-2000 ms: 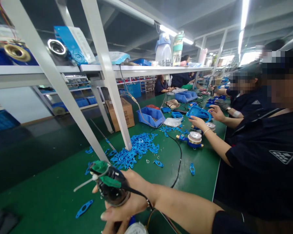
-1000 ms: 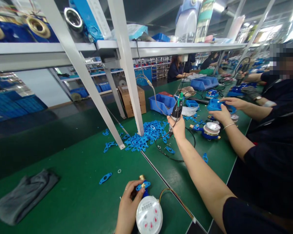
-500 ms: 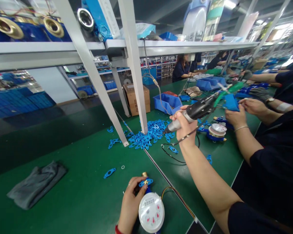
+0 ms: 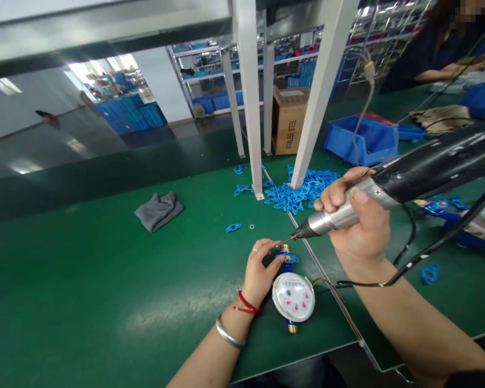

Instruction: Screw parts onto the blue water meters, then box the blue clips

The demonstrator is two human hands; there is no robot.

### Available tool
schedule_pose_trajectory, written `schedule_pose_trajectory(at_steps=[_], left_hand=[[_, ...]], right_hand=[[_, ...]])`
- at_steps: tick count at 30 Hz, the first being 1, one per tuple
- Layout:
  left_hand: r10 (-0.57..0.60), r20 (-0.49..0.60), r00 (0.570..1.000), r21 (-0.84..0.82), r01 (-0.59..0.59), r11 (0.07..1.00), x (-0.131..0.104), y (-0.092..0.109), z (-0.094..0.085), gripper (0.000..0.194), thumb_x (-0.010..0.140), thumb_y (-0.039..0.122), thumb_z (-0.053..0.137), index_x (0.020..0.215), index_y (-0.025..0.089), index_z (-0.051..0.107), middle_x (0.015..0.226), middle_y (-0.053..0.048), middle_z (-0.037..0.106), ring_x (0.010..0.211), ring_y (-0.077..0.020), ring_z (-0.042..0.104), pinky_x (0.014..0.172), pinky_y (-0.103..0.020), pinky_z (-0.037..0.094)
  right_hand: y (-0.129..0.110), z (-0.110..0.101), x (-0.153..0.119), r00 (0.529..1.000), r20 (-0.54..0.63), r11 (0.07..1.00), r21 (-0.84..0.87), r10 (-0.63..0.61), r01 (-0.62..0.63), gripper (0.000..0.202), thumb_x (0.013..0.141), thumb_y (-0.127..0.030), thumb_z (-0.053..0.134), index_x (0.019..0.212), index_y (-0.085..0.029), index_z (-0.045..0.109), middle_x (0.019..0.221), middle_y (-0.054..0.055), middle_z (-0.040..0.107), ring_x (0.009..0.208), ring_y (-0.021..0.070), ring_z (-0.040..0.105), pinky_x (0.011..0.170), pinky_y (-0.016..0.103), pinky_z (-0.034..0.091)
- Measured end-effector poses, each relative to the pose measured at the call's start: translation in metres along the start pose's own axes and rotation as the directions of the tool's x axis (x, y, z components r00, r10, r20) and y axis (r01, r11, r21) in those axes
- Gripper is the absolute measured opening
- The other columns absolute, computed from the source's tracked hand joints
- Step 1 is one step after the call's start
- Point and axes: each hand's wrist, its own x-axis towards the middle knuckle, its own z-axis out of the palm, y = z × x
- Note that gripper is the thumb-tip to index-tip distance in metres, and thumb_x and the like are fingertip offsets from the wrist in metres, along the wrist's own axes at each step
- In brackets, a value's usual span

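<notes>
green table (image 4: 202, 280); right hand (image 4: 361, 221) grips screwdriver (image 4: 343, 215), left (image 4: 262, 269) at meter (image 4: 293, 297).

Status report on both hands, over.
Left hand on blue bracket at meter. Right hand gripping electric screwdriver, tip near left fingertips. Cable crosses right forearm.

"STAINLESS STEEL" printed sideways on brown cardboard box (image 4: 290, 121), small counter digits, apparently zeros, on round white meter dial (image 4: 294, 296)
</notes>
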Motion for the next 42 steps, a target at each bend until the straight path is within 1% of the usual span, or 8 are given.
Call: schedule_pose_trajectory(at_steps=[4,9,21,27,33,37,40,42], left_hand=[[0.005,-0.013,1.000,-0.002,-0.005,1.000,0.001,0.001,-0.002,0.021,0.081,0.024,0.061,0.101,0.021,0.066,0.106,-0.006,0.058,0.101,-0.0175,0.053,0.090,-0.032,0.044],[-0.007,-0.023,1.000,0.028,0.008,1.000,-0.001,0.004,-0.003,0.018,0.085,0.023,0.054,0.094,0.021,0.070,0.102,-0.007,0.060,0.099,-0.0181,0.055,0.091,-0.033,0.044],[0.033,-0.046,0.998,0.119,-0.028,0.993,-0.003,0.005,-0.002,0.015,0.084,0.023,0.056,0.089,0.020,0.071,0.100,-0.006,0.061,0.097,-0.0178,0.055,0.089,-0.034,0.044],[0.086,-0.048,0.995,0.181,-0.076,0.981,-0.003,0.005,-0.002,0.016,0.084,0.023,0.056,0.090,0.021,0.070,0.100,-0.006,0.061,0.097,-0.0177,0.054,0.088,-0.035,0.044],[0.135,-0.039,0.990,0.220,-0.124,0.968,-0.003,0.006,0.000,0.015,0.085,0.025,0.055,0.085,0.020,0.070,0.097,-0.006,0.062,0.095,-0.0176,0.054,0.086,-0.036,0.045],[0.139,0.001,0.990,0.222,-0.136,0.966,-0.003,0.006,0.000,0.015,0.084,0.024,0.057,0.093,0.022,0.068,0.103,-0.007,0.061,0.100,-0.0192,0.053,0.090,-0.039,0.044],[0.100,0.029,0.995,0.198,-0.103,0.975,-0.001,0.003,0.001,0.025,0.079,0.024,0.063,0.104,0.021,0.063,0.108,-0.008,0.059,0.104,-0.0206,0.052,0.094,-0.041,0.042],[0.063,0.047,0.997,0.167,-0.070,0.983,-0.001,0.001,0.001,0.029,0.077,0.023,0.066,0.105,0.019,0.061,0.106,-0.008,0.058,0.101,-0.0200,0.053,0.091,-0.039,0.043]], right_hand=[[0.005,0.004,-0.006,0.997,0.039,0.998,-0.014,0.065,-0.064,0.020,0.073,-0.025,0.062,0.091,-0.021,0.052,0.063,-0.004,0.047,0.055,0.0098,0.046,0.056,0.027,0.045],[0.006,0.006,-0.010,0.992,0.069,0.994,-0.031,0.107,-0.105,0.020,0.073,-0.029,0.064,0.089,-0.024,0.053,0.063,-0.004,0.046,0.055,0.0099,0.047,0.056,0.027,0.046],[0.007,0.007,-0.012,0.982,0.156,0.994,-0.007,0.110,-0.110,0.021,0.075,-0.026,0.063,0.091,-0.022,0.051,0.064,-0.004,0.049,0.055,0.0092,0.047,0.058,0.027,0.047],[0.005,0.007,-0.014,0.975,0.196,0.994,-0.062,0.105,-0.095,0.024,0.074,-0.030,0.066,0.091,-0.023,0.051,0.062,-0.005,0.049,0.053,0.0100,0.048,0.053,0.027,0.046],[0.006,0.006,-0.018,0.966,0.240,0.990,-0.125,0.093,-0.065,0.023,0.074,-0.033,0.066,0.091,-0.026,0.053,0.061,-0.005,0.049,0.051,0.0114,0.050,0.052,0.030,0.048],[0.007,0.004,-0.020,0.960,0.267,0.985,-0.165,0.089,-0.046,0.025,0.074,-0.034,0.066,0.094,-0.027,0.053,0.061,-0.004,0.050,0.052,0.0120,0.052,0.051,0.030,0.049],[0.007,0.003,-0.020,0.965,0.256,0.978,-0.207,0.063,-0.009,0.026,0.073,-0.033,0.067,0.094,-0.027,0.053,0.061,-0.004,0.051,0.052,0.0124,0.053,0.050,0.029,0.048],[0.006,0.003,-0.020,0.965,0.257,0.979,-0.202,0.059,-0.007,0.026,0.073,-0.031,0.066,0.095,-0.026,0.054,0.060,-0.004,0.051,0.051,0.0121,0.052,0.050,0.029,0.047]])
